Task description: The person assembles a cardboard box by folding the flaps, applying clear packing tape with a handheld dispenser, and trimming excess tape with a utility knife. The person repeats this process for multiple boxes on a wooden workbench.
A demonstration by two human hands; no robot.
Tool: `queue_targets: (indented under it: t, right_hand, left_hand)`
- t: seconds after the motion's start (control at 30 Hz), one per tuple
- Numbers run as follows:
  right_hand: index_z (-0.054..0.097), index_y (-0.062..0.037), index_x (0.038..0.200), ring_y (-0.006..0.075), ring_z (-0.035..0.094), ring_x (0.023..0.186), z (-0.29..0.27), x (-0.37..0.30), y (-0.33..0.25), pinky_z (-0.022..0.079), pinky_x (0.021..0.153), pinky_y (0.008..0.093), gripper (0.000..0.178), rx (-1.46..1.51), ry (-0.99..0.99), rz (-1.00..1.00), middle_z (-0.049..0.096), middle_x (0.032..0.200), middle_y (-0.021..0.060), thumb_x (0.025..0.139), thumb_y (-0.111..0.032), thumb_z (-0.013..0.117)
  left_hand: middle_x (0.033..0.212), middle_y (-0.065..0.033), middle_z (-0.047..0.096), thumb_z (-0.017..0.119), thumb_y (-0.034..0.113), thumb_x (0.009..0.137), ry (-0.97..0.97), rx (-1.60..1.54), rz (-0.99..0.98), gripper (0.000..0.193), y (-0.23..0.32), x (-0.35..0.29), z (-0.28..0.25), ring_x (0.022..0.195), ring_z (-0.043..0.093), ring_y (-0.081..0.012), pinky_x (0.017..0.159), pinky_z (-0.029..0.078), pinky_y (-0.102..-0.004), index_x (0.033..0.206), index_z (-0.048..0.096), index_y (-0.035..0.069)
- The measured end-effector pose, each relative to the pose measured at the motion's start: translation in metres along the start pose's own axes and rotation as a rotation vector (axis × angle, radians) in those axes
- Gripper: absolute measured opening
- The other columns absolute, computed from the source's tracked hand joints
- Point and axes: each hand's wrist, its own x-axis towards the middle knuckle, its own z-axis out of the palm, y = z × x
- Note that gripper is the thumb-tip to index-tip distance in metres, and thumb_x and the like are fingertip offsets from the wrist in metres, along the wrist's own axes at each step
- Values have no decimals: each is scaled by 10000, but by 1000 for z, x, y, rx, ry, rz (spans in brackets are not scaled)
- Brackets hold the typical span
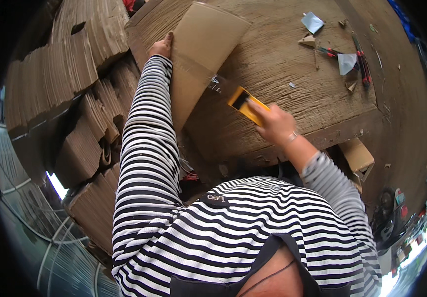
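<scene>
A brown cardboard box (pixel 201 39) lies on the wooden table, tilted, with its long side running toward me. My left hand (pixel 161 48) holds it at the far left edge, one finger stretched along the side and the others mostly hidden. In my right hand (pixel 277 123), the fingers are closed round a yellow tape dispenser (pixel 245 106) with a black part. Between the dispenser and the box's right side stretches a strip of clear tape (pixel 217 85), catching the light. The dispenser is a short way to the right of the box, slightly smeared by motion.
Stacks of flattened cardboard (pixel 60 67) rise along the left. Toward the far right of the worn wooden table (pixel 273 59) lie red-and-black cutters (pixel 362 64), pale plastic scraps (pixel 312 23) and wood bits. A small carton (pixel 357 156) sits low beside my right forearm.
</scene>
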Motion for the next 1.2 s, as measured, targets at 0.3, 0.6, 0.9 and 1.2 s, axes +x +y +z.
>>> queue_targets:
  t: [0.3,0.6,0.9,1.2]
  right_hand:
    - [571,-281,1182,304,638,875,3,43,5,519,734,426,458,-26,-119,141,621,948,113,741,-359,671]
    - [546,-340,1246,294,627,762,-47,-169,72,512,672,404,564,-10,-98,404,602,826,99,696,-317,674]
    - [526,-331,1277,287,610,691,-69,-271,104,509,632,396,623,54,172,390,560,761,90,676,-265,675]
    - [533,-303,1287,255,592,658,-67,-311,118,511,609,358,664,109,288,233,538,749,80,649,-203,686]
  left_hand:
    - [1041,-237,628,216,730,866,35,118,160,835,29,-56,5,1048,561,-400,905,433,-437,1070,650,46]
    - [1473,-222,260,501,534,882,0,172,315,827,134,-227,77,1366,266,-333,1131,211,-389,1447,195,12]
    - [1511,-135,177,600,539,811,260,331,379,834,94,-340,90,1401,132,-316,1121,94,-505,1439,256,113]
    - [1319,-188,493,397,514,939,-27,49,273,632,60,-410,168,1180,500,-334,988,404,-401,1323,436,14]
